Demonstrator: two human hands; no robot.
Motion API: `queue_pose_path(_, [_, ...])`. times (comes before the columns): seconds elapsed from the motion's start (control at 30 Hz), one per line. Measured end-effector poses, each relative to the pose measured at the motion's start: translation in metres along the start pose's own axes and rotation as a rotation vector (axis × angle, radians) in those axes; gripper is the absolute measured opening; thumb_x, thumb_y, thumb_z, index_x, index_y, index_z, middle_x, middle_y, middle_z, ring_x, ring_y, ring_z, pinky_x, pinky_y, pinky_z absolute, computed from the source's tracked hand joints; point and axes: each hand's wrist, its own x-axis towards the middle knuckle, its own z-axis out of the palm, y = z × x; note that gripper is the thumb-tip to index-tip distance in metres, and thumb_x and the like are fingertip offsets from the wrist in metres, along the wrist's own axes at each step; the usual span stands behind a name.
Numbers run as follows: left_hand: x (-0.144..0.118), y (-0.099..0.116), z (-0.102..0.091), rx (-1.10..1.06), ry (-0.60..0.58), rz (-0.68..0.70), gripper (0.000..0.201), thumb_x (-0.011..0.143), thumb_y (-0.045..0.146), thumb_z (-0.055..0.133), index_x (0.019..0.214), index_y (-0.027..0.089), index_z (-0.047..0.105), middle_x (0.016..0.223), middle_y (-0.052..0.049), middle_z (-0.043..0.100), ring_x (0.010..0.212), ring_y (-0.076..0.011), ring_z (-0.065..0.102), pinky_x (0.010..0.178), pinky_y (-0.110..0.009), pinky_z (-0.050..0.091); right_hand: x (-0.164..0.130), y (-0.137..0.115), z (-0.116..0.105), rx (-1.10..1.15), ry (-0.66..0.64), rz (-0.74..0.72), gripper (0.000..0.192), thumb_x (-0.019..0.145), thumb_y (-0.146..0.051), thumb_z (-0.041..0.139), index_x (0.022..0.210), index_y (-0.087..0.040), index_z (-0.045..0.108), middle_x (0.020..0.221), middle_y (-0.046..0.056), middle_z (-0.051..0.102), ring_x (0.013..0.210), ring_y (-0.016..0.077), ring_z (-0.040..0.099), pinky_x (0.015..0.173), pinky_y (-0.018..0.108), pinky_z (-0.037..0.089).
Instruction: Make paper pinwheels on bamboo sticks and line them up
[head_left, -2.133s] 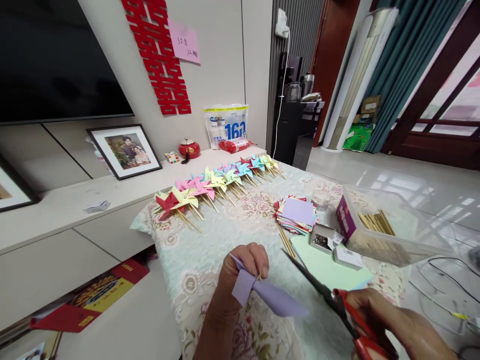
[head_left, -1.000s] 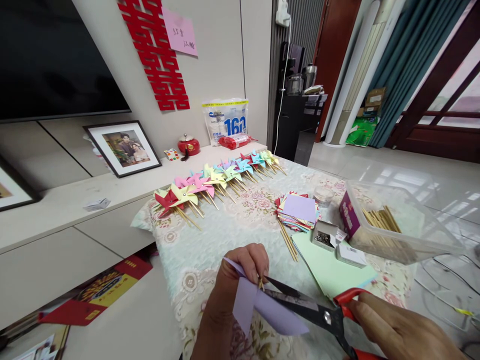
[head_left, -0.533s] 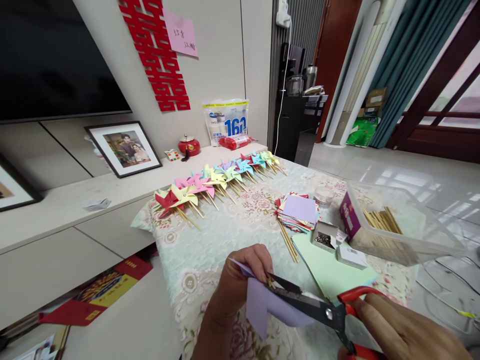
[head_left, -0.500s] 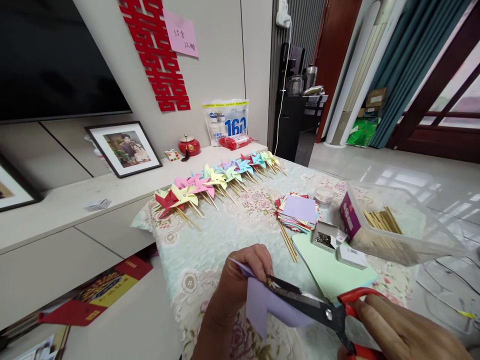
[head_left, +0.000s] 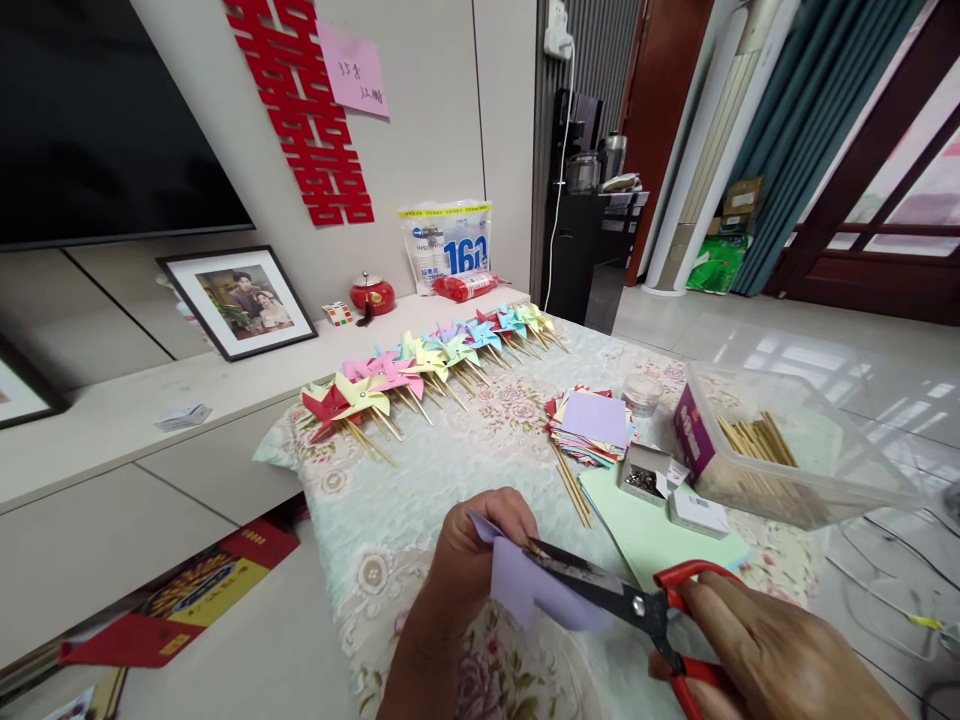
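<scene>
Purple paper is pinched in my left hand, held above the flowered tablecloth, with one folded flap hanging down. My right hand grips red-handled scissors through their loops. The dark blades lie along the paper, their tips close to my left fingertips. How far the cut goes into the paper cannot be made out. Beyond my hands is a stack of coloured paper squares with a purple one on top. Thin wooden sticks lie beside larger green sheets.
Several paper pinwheels on sticks line the table's far left edge. On the right stand a small box of metal fasteners, a closed white box, a round clear container and a clear plastic bin with sticks.
The scissor blades have come closer together, and my right hand has moved slightly left. My left hand keeps hold of the purple paper. The whole view has shifted a little.
</scene>
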Motion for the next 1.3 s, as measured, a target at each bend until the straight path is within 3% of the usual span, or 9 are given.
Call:
queue_pose_path(0.3, [0.002,-0.002,-0.002,0.031,0.119,-0.077,0.027,0.067,0.033,0.088,0.063,0.018,0.066,0.067,-0.001,0.06,0.058,-0.0106,0.049,0.055,-0.023,0.039,-0.008,0.004,0.025,-0.01,-0.059,0.029,0.015,0.101,-0.024,0.035,0.088,-0.022,0.044,0.063,-0.002,0.055,0.043,0.0129,0.052,0.043,0.024,0.038])
queue_pose_path(0.5, [0.001,0.0,-0.002,0.07,0.137,-0.059,0.03,0.066,0.034,0.088,0.063,0.017,0.064,0.068,-0.001,0.061,0.058,-0.0106,0.049,0.057,-0.023,0.04,-0.012,0.008,0.033,0.032,-0.111,0.034,0.004,0.094,-0.022,0.044,0.091,-0.023,0.044,0.066,-0.002,0.058,0.045,0.0138,0.054,0.045,0.024,0.038])
queue_pose_path(0.73, [0.004,-0.002,-0.006,0.112,0.165,-0.046,0.031,0.06,0.034,0.091,0.065,0.017,0.066,0.067,-0.001,0.061,0.06,-0.0121,0.053,0.055,-0.022,0.042,-0.009,0.006,0.034,0.125,-0.183,0.117,0.008,0.09,-0.02,0.05,0.09,-0.024,0.043,0.068,-0.002,0.063,0.047,0.015,0.058,0.046,0.024,0.039])
queue_pose_path(0.9, [0.005,-0.007,-0.008,0.108,0.273,-0.201,0.031,0.055,0.03,0.092,0.069,0.015,0.068,0.066,-0.001,0.064,0.059,-0.0132,0.056,0.055,-0.022,0.043,-0.01,0.001,0.042,0.206,-0.305,0.246,0.009,0.091,-0.023,0.051,0.083,-0.024,0.047,0.066,0.0,0.065,0.047,0.0154,0.058,0.046,0.025,0.036])
queue_pose_path(1.03, [0.005,-0.007,-0.005,0.183,0.414,-0.313,0.033,0.057,0.03,0.09,0.073,0.015,0.066,0.06,0.0,0.065,0.055,-0.0125,0.056,0.055,-0.022,0.041,-0.006,-0.005,0.043,0.32,-0.438,0.395,0.02,0.096,-0.03,0.044,0.079,-0.023,0.051,0.07,0.003,0.067,0.054,0.016,0.059,0.052,0.025,0.038])
queue_pose_path(1.3, [0.007,-0.009,-0.002,0.243,0.517,-0.372,0.039,0.053,0.036,0.09,0.074,0.015,0.065,0.06,0.0,0.067,0.054,-0.014,0.058,0.056,-0.024,0.042,0.014,-0.01,0.034,0.492,-0.701,0.665,0.029,0.095,-0.038,0.042,0.072,-0.021,0.049,0.069,0.004,0.068,0.054,0.0143,0.049,0.051,0.026,0.03])
